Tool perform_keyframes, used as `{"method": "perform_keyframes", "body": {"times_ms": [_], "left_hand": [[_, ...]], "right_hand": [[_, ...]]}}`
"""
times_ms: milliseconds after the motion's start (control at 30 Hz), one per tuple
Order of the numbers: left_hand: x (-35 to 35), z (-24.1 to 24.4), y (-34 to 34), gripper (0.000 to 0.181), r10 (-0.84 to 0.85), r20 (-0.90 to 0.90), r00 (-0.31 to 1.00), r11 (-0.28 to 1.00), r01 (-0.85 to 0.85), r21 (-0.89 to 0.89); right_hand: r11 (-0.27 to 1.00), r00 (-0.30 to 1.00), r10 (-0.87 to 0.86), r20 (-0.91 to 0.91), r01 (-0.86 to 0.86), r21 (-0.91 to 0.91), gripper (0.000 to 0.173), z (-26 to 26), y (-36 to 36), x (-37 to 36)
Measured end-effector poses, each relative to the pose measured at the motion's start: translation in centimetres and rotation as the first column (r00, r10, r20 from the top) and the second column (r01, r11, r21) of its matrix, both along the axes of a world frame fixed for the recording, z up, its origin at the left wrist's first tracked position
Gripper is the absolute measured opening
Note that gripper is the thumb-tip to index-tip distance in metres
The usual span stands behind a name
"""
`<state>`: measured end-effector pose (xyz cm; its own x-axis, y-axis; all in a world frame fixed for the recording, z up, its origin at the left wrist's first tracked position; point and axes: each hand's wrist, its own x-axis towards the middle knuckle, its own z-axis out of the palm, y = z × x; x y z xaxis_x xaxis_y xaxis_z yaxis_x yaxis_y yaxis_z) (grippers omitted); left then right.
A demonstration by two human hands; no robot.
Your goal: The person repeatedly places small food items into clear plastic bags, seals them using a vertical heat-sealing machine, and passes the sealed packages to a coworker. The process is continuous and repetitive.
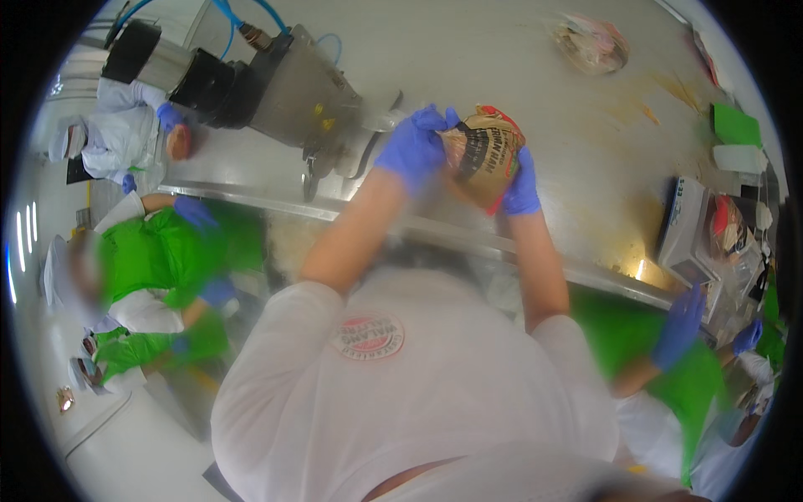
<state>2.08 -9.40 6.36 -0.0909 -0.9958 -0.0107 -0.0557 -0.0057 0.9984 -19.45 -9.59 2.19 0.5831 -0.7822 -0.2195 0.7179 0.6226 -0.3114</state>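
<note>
Both my hands wear blue gloves and are raised over the steel table point(439, 37). My left hand point(414, 147) grips the gathered end of a plastic film bag around a packaged ham point(486, 157), at its upper left side. Against the ham's right side lies my right hand point(522, 185), its fingers partly hidden behind the package. The package is gold, black and red, and bears printing. Just left of my left hand stands a steel clipping machine point(301, 94) with a curved metal guard.
Another bagged ham point(593, 44) lies at the table's far right. A weighing scale point(693, 232) with a packaged ham point(731, 226) on it stands at the right, near a co-worker's gloved hand point(680, 326). Co-workers in green aprons point(144, 257) stand at the left. Blue hoses point(229, 19) run to the machine.
</note>
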Motion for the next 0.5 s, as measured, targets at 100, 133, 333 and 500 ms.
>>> {"method": "perform_keyframes", "body": {"times_ms": [100, 133, 333, 500], "left_hand": [[0.5, 0.5, 2.6, 0.016, 0.131, -0.242, 0.961, 0.991, -0.118, 0.069], [0.7, 1.6, 3.4, 0.018, 0.206, -0.414, 0.887, 0.976, -0.153, 0.157], [6.8, 4.0, 11.3, 0.027, 0.262, 0.767, 0.586, 0.963, -0.212, -0.166], [14.3, 1.9, 15.3, 0.030, 0.261, 0.470, 0.843, 0.955, -0.296, 0.001]], "right_hand": [[0.995, 0.994, 0.001, 0.106, -0.012, 0.103, 0.068, 0.9, 2.1, 3.1], [0.992, 0.995, -0.002, 0.097, -0.011, 0.128, 0.067, 1.7, 2.6, 4.1], [0.954, 0.983, 0.173, 0.054, -0.181, 0.237, 0.062, 2.8, 6.2, 8.8], [0.960, 0.961, 0.267, -0.074, -0.259, 0.109, 0.056, 2.0, 8.4, 14.3]]}}
